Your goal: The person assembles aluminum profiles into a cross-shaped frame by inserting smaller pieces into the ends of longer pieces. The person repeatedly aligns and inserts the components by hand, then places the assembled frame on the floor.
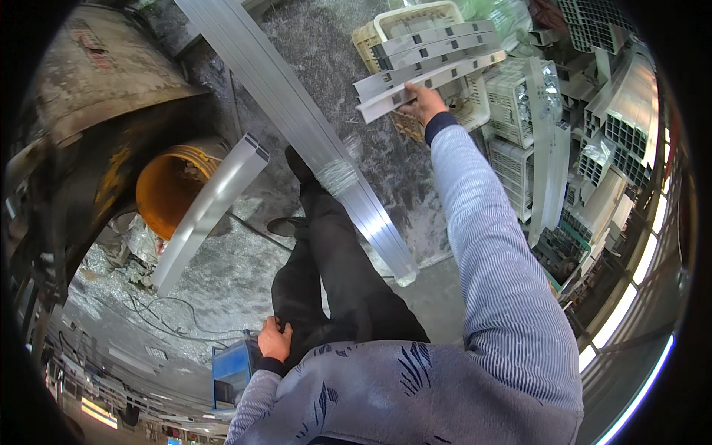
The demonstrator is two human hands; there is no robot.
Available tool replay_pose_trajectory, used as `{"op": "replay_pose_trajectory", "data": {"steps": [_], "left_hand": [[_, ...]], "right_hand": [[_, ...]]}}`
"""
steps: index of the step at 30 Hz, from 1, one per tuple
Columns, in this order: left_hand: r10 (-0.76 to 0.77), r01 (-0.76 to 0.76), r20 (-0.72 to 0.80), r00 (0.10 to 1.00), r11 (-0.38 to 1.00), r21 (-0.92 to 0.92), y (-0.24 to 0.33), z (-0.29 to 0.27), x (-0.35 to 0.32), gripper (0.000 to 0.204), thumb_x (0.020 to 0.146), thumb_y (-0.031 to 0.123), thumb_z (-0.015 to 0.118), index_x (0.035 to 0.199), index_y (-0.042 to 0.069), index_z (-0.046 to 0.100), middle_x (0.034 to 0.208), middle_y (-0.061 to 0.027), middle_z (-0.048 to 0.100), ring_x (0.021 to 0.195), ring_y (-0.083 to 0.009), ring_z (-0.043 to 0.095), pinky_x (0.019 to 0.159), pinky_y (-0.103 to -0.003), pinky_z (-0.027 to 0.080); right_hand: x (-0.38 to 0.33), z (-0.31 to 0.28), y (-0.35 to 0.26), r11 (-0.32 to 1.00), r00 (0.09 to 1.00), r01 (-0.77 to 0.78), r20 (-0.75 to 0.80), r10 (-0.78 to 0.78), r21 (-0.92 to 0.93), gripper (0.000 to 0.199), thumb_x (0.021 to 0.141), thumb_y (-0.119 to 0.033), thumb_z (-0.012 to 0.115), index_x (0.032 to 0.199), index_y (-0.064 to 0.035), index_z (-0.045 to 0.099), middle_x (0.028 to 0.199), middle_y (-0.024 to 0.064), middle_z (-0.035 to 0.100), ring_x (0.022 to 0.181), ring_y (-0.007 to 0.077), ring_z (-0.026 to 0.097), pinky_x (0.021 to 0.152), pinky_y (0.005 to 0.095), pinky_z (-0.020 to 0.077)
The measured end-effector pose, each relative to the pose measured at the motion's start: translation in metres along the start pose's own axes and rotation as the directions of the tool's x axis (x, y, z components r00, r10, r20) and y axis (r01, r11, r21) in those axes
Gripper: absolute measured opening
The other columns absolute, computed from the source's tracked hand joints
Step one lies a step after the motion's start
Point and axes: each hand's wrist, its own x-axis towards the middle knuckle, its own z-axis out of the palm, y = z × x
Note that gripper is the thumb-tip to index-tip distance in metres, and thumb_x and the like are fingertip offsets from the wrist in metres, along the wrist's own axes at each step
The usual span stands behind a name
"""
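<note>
My right hand (424,104) reaches far forward and grips the near end of a pale aluminium profile (445,74) with square cutouts along it. Its fingers wrap over the edge. Further similar profiles (437,43) lie beside it across a cream plastic crate (415,16). My left hand (274,340) hangs low beside my thigh, fingers loosely bent and apart, with nothing visible in it. Close to that hand is a blue box-like thing (231,374). A bundle of long aluminium bars (282,104), wrapped in clear film near its near end, runs diagonally in front of my legs.
At left stand an orange bucket (159,193) and a silver rectangular tube (211,208) slanting past it. A large worn metal drum-like body (111,67) fills the upper left. White crates (512,170) and stacked aluminium tubes (623,126) line the right. A cable (178,326) trails on the floor.
</note>
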Motion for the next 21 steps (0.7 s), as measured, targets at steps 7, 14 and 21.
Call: {"op": "replay_pose_trajectory", "data": {"steps": [7, 14, 21], "left_hand": [[-0.038, 0.038, 0.005, 0.999, 0.997, -0.064, 0.023, -0.001, 0.003, 0.032, 0.083, 0.02, 0.076, 0.101, 0.003, 0.056, 0.095, -0.0172, 0.067, 0.084, -0.0377, 0.067, 0.074, -0.048, 0.054], [-0.078, 0.08, 0.049, 0.996, 0.996, -0.041, 0.032, 0.002, 0.005, 0.031, 0.082, 0.02, 0.076, 0.098, 0.003, 0.056, 0.093, -0.0169, 0.065, 0.084, -0.0388, 0.067, 0.074, -0.048, 0.054], [-0.071, 0.073, 0.029, 0.997, 0.996, -0.044, 0.027, 0.008, 0.008, 0.032, 0.082, 0.023, 0.076, 0.097, 0.004, 0.056, 0.096, -0.018, 0.066, 0.086, -0.0404, 0.066, 0.075, -0.049, 0.053]], "right_hand": [[0.057, -0.002, -0.005, 0.969, 0.998, -0.06, -0.006, 0.063, 0.238, 0.043, 0.095, -0.013, 0.071, 0.13, 0.0064, 0.057, 0.127, 0.0197, 0.062, 0.117, 0.035, 0.063, 0.094, 0.0486, 0.0599], [0.038, 0.014, -0.033, 0.777, 0.956, -0.196, -0.058, 0.286, 0.598, 0.028, 0.094, -0.006, 0.065, 0.121, 0.002, 0.063, 0.117, 0.0147, 0.064, 0.104, 0.0274, 0.066, 0.088, 0.0431, 0.0617], [0.017, 0.046, -0.036, 0.938, 0.843, -0.138, -0.535, -0.057, -0.317, 0.038, 0.082, -0.02, 0.072, 0.115, -0.0016, 0.07, 0.1, 0.0183, 0.074, 0.096, 0.028, 0.073, 0.081, 0.0405, 0.0588]]}}
